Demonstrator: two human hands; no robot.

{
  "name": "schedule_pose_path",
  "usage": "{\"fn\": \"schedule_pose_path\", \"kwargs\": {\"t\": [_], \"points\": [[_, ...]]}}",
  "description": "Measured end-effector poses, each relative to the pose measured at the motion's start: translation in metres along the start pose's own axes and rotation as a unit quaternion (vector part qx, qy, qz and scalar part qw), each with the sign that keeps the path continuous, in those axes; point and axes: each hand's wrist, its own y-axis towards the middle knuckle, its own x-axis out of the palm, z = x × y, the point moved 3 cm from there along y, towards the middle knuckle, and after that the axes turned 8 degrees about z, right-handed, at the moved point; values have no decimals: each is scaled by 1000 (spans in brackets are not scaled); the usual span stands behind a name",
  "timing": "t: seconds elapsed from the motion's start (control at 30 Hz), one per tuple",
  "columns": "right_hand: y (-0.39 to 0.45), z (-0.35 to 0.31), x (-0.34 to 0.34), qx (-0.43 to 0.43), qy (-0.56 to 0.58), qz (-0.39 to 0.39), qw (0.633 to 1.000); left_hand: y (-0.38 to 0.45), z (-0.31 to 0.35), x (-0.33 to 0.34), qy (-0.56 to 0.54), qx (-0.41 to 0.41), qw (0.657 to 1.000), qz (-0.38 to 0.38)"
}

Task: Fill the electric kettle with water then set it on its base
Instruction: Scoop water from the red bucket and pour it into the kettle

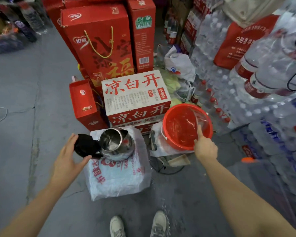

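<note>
A steel electric kettle stands upright on a white plastic-wrapped pack, with its black lid swung open to the left. My left hand holds that lid from below and behind. To the right, a red bucket holds water. My right hand grips a clear plastic scoop that dips inside the bucket at its right rim. I cannot see the kettle's base.
Red gift boxes and a white-and-red carton stand behind the kettle. Stacked packs of bottled water wall off the right side. The bucket rests on a wrapped stool. My shoes stand on grey concrete floor, wet in spots.
</note>
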Motion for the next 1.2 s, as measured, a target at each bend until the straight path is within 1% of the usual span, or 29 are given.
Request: {"fn": "schedule_pose_path", "kwargs": {"t": [0.07,0.13,0.27,0.33,0.37,0.4,0.47,0.5,0.57,0.6,0.7,0.87,0.97,1.07,1.2], "points": [[13,0,5,-18,-30,-9,999,-2,2,2,9,0,1000,0],[20,0,11,-23,-23,-25,999,-2,3,3,18,0,1000,1],[31,4,21,18,60,-73,995,-1,14,1,30,-13,999,9],[39,8,29,55,125,-100,986,-1,23,0,37,-6,999,13],[42,11,33,82,176,-117,974,0,25,-1,40,0,999,14],[43,14,37,115,244,-132,954,1,27,-1,43,7,999,12],[39,22,42,177,389,-160,890,2,27,0,48,16,999,9],[34,25,42,197,443,-165,859,2,26,0,49,18,999,8],[21,29,37,214,509,-163,818,3,28,0,50,24,998,8],[15,31,36,218,528,-160,805,3,29,0,49,29,998,6],[-4,36,30,222,563,-145,782,4,33,-2,48,40,998,0],[-29,46,16,219,607,-123,754,4,34,-4,47,16,999,-16],[-42,48,5,204,619,-118,749,5,31,-6,45,17,999,-17],[-56,44,-9,180,633,-116,744,5,23,-7,46,17,998,-35],[-78,22,-30,146,663,-120,724,6,19,-7,24,25,998,-55]]}}
